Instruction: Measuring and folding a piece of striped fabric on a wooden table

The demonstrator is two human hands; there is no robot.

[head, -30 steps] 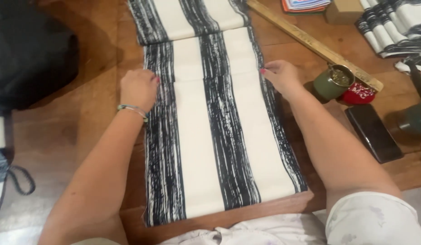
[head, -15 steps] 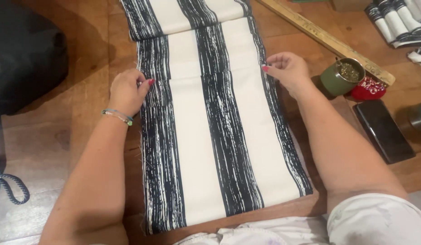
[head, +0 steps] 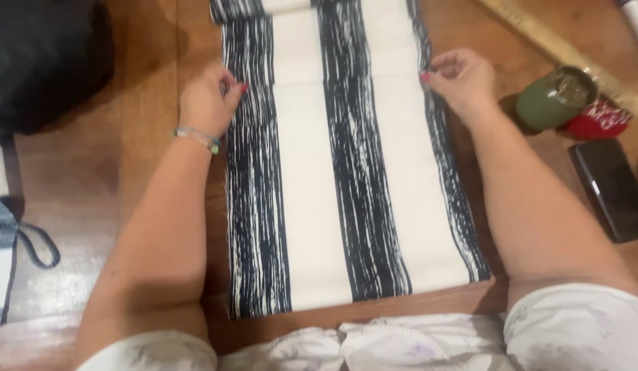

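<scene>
A long strip of white fabric with black brushed stripes [head: 346, 185] lies flat on a wooden table [head: 126, 172], running from the near edge to the top of the view. My left hand [head: 207, 102] pinches the fabric's left edge between fingers and thumb. My right hand [head: 460, 77] pinches the right edge at about the same height. A fold line crosses the fabric just beyond both hands. A beaded bracelet sits on my left wrist.
A green tumbler [head: 556, 96] and a red container [head: 600, 120] stand to the right, next to a wooden ruler [head: 539, 38]. A dark phone [head: 611, 189] lies at the right edge. A black bag [head: 44, 62] fills the upper left.
Both hands have closed from flat on the fabric to pinching its two edges. The view has moved closer and slightly left.
</scene>
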